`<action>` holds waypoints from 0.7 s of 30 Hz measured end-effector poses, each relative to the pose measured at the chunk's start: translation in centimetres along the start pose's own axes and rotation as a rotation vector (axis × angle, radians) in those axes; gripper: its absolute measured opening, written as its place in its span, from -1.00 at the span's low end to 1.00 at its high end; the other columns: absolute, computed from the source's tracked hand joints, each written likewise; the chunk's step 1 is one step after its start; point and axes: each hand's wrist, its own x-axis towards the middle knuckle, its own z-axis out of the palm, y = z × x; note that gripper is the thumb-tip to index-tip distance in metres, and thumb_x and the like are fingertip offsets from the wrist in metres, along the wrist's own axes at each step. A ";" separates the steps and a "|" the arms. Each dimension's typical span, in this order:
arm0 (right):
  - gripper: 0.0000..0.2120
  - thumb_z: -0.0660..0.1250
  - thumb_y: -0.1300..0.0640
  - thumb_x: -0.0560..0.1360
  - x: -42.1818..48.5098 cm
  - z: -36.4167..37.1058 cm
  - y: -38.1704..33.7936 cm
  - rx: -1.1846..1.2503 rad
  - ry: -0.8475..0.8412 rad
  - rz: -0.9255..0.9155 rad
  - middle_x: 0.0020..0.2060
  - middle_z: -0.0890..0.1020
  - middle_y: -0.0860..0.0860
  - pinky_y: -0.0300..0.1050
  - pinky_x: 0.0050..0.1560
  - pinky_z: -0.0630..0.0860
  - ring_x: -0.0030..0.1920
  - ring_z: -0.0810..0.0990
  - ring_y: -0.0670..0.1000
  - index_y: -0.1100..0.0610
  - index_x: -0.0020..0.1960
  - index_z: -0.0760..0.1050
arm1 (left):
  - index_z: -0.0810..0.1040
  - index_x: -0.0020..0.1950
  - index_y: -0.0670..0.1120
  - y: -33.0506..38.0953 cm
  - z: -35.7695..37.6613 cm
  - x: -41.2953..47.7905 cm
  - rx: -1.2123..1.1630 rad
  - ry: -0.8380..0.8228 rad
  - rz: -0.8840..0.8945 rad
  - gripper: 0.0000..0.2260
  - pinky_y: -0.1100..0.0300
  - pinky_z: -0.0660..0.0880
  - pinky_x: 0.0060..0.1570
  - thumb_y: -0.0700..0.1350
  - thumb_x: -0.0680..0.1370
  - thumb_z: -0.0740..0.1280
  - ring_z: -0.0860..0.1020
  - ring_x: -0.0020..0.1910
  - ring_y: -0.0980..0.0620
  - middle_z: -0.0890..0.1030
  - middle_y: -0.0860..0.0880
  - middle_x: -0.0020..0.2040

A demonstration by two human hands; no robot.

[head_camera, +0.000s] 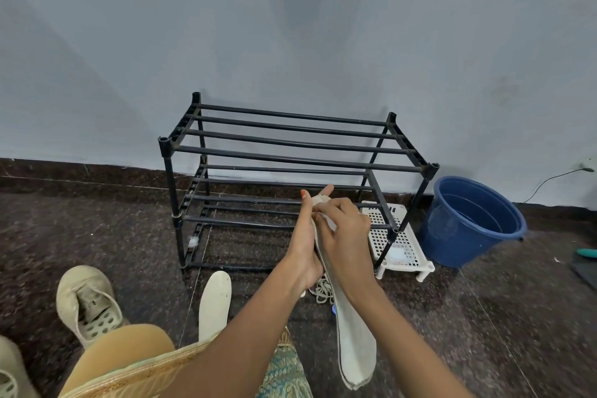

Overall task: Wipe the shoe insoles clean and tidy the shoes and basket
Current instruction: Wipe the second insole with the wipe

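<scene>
Gripping: the right hand (345,229) curls its fingers over the far, toe end of the held insole (355,355) and pinches it from the right side.
Backing: the left hand (303,236) lies against the insole's left side with fingers straight and pointing away, palm propping it.
Cloth: something pale bunches under the right fingertips; I cannot tell whether it is a cloth or the insole's own edge.
Held insole: off-white and long, above the floor, tilted, its heel end hanging near, over the person's lap.
Laces (323,291): a loose grey tangle on the floor, right below the hands.
Second insole (214,304): pale, flat on the floor, left of the arms, its near end hidden behind the knee.
Shoe (90,304): beige, on the floor at near left, opening up, holed inner sole showing.
Second shoe (9,371): cut off by the near-left corner.
Rack (290,158): black tube frame, two tiers, against the wall, just beyond the hands.
Basket (400,245): white, perforated, on short feet, on the floor by the rack's right legs, partly under the rack.
Bucket (471,223): blue, tilted, right of the basket, near the wall.
Floor (97,229): dark speckled stone.
Wall (290,26): pale grey-blue.
</scene>
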 end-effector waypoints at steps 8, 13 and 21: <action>-0.88 0.33 0.26 0.46 1.8 -0.7 0.2 0.069 0.085 0.019 -0.17 0.53 0.01 0.06 -0.01 0.45 -0.20 0.51 0.01 0.13 -0.04 0.59 | 0.65 0.03 0.03 0.2 0.1 -0.2 -0.020 0.023 -0.035 -0.53 0.14 0.58 -0.10 0.27 0.56 0.06 0.65 -0.05 -0.01 0.67 -0.09 0.04; -0.86 0.31 0.26 0.48 1.6 -0.4 0.2 0.103 0.080 0.052 -0.16 0.54 0.01 0.00 0.04 0.42 -0.15 0.52 0.03 0.13 -0.01 0.59 | 0.63 0.09 0.07 0.2 -0.1 0.1 -0.009 0.035 -0.034 -0.54 0.13 0.55 -0.04 0.27 0.58 0.03 0.63 0.03 -0.01 0.66 -0.07 0.07; -0.89 0.31 0.22 0.47 0.3 -0.3 0.2 -0.021 0.030 0.002 -0.12 0.55 -0.04 -0.33 0.03 0.06 -0.11 0.47 -0.05 0.07 -0.06 0.58 | 0.47 0.30 0.13 0.3 -0.4 0.2 -0.029 -0.025 0.007 -0.55 0.17 0.58 -0.13 0.22 0.61 -0.08 0.65 -0.04 0.02 0.65 -0.05 0.07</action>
